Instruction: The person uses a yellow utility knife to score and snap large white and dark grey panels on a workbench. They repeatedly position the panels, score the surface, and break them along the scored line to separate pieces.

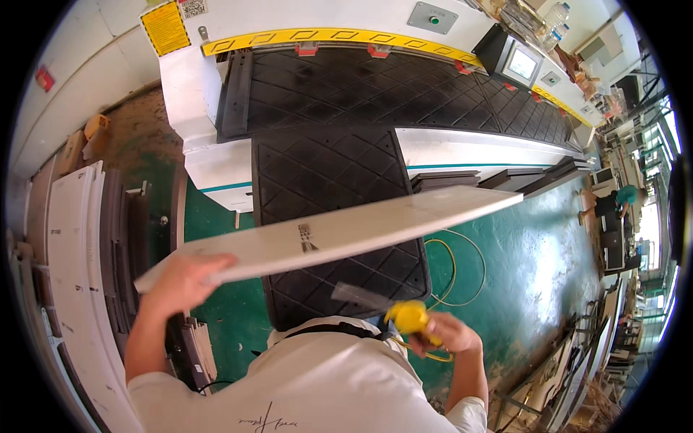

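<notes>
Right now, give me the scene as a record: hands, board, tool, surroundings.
left hand: grips the left end of the pale board
right hand: holds a yellow tool, low, near the waist
board: long, slanting up to the right across the view; contact with the black padded table unclear
tool: blurred, exact type unclear
ahead: white machine with a yellow strip
background right: person in green

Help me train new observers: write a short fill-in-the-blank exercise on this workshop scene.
1. The bare left hand is at the picture's ____ end of the long, pale, flat board.
2. The small handheld tool in the bare right hand is coloured ____.
3. The glossy smooth floor is ____.
4. The lit rectangular screen is toward the picture's upper ____ corner.

Missing words: left; yellow; green; right.
</notes>
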A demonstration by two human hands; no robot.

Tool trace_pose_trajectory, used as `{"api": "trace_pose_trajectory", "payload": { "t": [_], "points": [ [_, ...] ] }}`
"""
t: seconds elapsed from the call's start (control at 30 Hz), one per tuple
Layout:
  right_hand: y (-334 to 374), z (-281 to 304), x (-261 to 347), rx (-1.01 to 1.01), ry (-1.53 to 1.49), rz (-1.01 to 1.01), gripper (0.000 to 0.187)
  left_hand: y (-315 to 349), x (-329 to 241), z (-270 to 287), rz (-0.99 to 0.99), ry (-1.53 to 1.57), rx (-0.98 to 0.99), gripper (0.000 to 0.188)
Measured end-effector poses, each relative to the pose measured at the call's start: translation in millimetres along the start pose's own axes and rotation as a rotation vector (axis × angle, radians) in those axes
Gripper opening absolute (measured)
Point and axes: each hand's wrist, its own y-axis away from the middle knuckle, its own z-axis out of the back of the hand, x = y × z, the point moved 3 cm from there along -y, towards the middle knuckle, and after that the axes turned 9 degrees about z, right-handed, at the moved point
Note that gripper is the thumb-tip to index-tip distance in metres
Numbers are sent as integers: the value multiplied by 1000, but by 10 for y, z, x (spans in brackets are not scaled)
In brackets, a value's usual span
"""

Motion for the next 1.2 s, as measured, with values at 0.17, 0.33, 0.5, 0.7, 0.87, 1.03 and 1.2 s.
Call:
{"api": "trace_pose_trajectory", "payload": {
  "t": [0.17, 0.33, 0.5, 0.7, 0.87, 1.03, 1.2],
  "points": [
    [-256, 127, -15, -426, 52, 67, 51, -542, 150, 311, -90, -436, -1052, 42],
    [-59, 408, -405, -400, 93, -120, 42, -1416, 770, 451, 45, -348, -1116, 45],
    [359, 790, -529, -1105, -50, 76, 42, -1979, 1265, 468, 248, -299, -893, 64],
    [741, 312, -551, -480, 9, -80, 48, -1893, 1914, -470, 516, -265, -558, 74],
    [519, 745, -779, -1226, -254, 206, 44, -1720, 1987, -1222, 533, -124, -469, 70],
    [-403, 257, -448, -248, 167, -191, 41, -1500, 1886, -1455, 93, -2, -984, 21],
    [-1413, -388, -532, 140, 194, -314, 40, -729, 1783, -1794, 492, -246, -851, 58]
  ]
}}
